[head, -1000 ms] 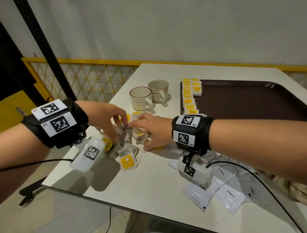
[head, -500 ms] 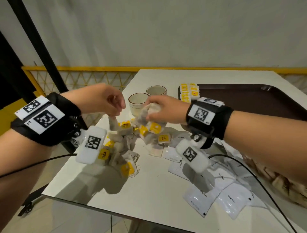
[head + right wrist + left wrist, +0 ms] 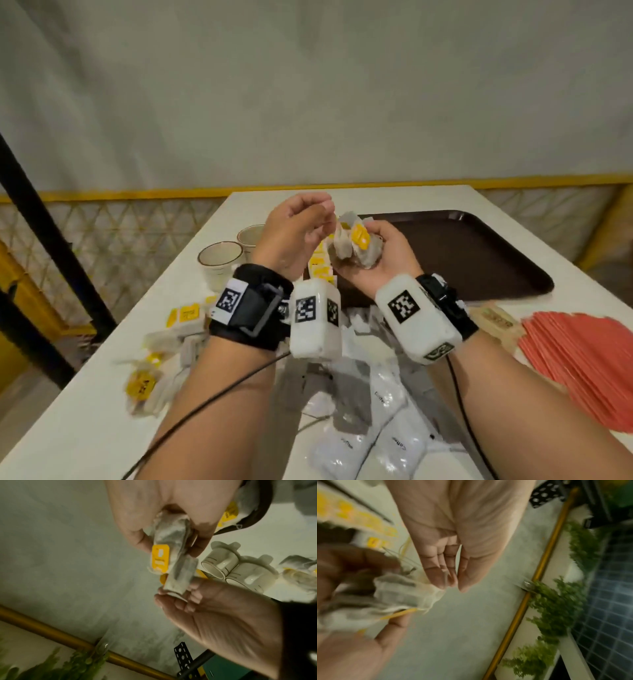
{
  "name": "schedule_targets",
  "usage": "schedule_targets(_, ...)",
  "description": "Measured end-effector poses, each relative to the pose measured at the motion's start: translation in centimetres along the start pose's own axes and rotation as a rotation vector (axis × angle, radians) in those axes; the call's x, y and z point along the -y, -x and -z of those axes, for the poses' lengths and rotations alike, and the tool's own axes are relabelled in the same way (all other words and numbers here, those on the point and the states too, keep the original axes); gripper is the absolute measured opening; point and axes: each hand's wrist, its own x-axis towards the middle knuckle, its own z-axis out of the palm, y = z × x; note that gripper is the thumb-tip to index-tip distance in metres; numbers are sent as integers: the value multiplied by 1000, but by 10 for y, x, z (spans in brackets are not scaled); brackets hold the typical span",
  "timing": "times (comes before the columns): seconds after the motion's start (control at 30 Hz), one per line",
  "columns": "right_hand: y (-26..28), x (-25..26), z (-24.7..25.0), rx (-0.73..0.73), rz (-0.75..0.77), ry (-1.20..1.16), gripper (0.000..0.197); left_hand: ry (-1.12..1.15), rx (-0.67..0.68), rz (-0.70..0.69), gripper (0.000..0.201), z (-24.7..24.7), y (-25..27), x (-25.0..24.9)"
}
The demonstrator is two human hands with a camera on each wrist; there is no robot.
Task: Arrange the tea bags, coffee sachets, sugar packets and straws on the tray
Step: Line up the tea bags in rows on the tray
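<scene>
My right hand [image 3: 373, 240] is raised palm-up over the near left corner of the brown tray [image 3: 479, 253] and grips a bunch of tea bags [image 3: 352, 240] with yellow tags. In the right wrist view the bunch [image 3: 171, 536] sticks out between thumb and fingers, and a tag [image 3: 160, 558] hangs on it. My left hand [image 3: 325, 219] is close beside it, and its fingertips [image 3: 173, 597] pinch the free end of one bag [image 3: 406, 592]. A row of tea bags [image 3: 320, 267] lies along the tray's left edge. Loose tea bags [image 3: 164, 342] lie on the table at left, and white coffee sachets [image 3: 376, 428] lie below my wrists.
Two cream cups [image 3: 219, 263] stand left of the tray. A fan of red packets [image 3: 582, 363] and brown paper packets [image 3: 496, 318] lie at the right, near the table's edge. Most of the tray's floor is bare. A yellow railing runs behind the table.
Both hands have risen from the tea bag pile and turned palm-up. The right hand has carried a bunch of bags over towards the tray, and the left has come in to its end.
</scene>
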Motion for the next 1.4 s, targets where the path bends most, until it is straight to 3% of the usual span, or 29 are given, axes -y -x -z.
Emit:
schedule_targets(0.13, 10, 5, 21, 80, -34, -61, 34, 90, -26, 68, 12, -22, 1, 35)
schedule_targets(0.23, 15, 6, 32, 153, -16, -87, 26, 54, 8, 50, 18, -26, 5, 49)
schedule_targets(0.4, 21, 15, 42, 1, 81, 133, 14, -175, 18, -27, 25, -21, 12, 64)
schedule_targets(0.5, 21, 13, 53, -48, 133, 97, 8, -284, -19, -35, 23, -17, 14, 73)
schedule_targets(0.57, 19, 11, 59, -74, 191, 83, 17, -342, -45, -30, 18, -16, 15, 78)
schedule_targets(0.67, 16, 14, 65, -57, 267, 79, 24, -367, -61, 53, 5, -18, 19, 79)
schedule_targets(0.83, 11, 14, 61, -25, 310, 151, 10, -212, 4, 212, 32, -25, 12, 71)
schedule_targets(0.97, -5, 26, 35, -27, 325, 179, 15, -239, 22, 115, 7, -32, -11, 55)
schedule_targets(1.07, -15, 50, 6, -11, 381, 193, 21, -245, 32, 3, 12, -39, -34, 27)
schedule_targets(1.17, -14, 74, -13, 101, 449, 294, 12, -240, 63, -98, 13, -41, -54, -2)
schedule_targets(1.27, -17, 81, -12, 189, 487, 453, 15, -231, 111, -187, 14, -41, -63, -17)
schedule_targets(1.4, -20, 78, -5, 216, 429, 561, 23, -251, 124, -184, 17, -38, -61, -17)
